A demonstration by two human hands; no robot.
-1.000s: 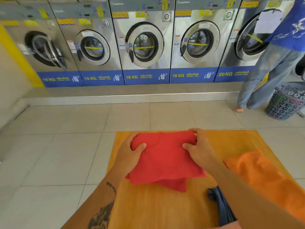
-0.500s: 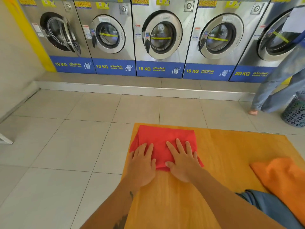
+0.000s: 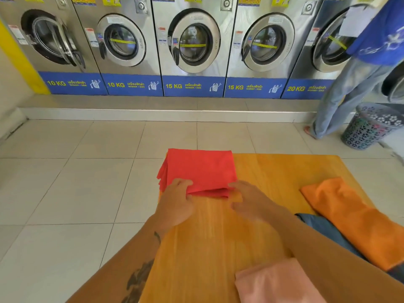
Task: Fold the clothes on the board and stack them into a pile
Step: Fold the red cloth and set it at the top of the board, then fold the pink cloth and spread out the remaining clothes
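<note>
A folded red cloth (image 3: 200,169) lies on the far left corner of the yellow wooden board (image 3: 279,171). My left hand (image 3: 176,201) is at the cloth's near left corner, fingers curled over the edge with the thumb beneath it. My right hand (image 3: 248,200) is at the near right corner; its fingers are apart and only a fingertip touches the cloth. An orange cloth (image 3: 352,221) lies loosely on the right of the board, with a blue denim garment (image 3: 328,231) beside and partly under it. A folded pink cloth (image 3: 277,283) sits at the board's near edge.
The board lies on a white tiled floor (image 3: 65,193). A row of washing machines (image 3: 193,44) stands on a step beyond it. At the right a person in jeans (image 3: 341,99) stands at a machine, next to a perforated laundry basket (image 3: 371,127).
Both hands have slid back from pressing flat on the red cloth to its near edge. The view has tilted down, so the pink cloth now shows.
</note>
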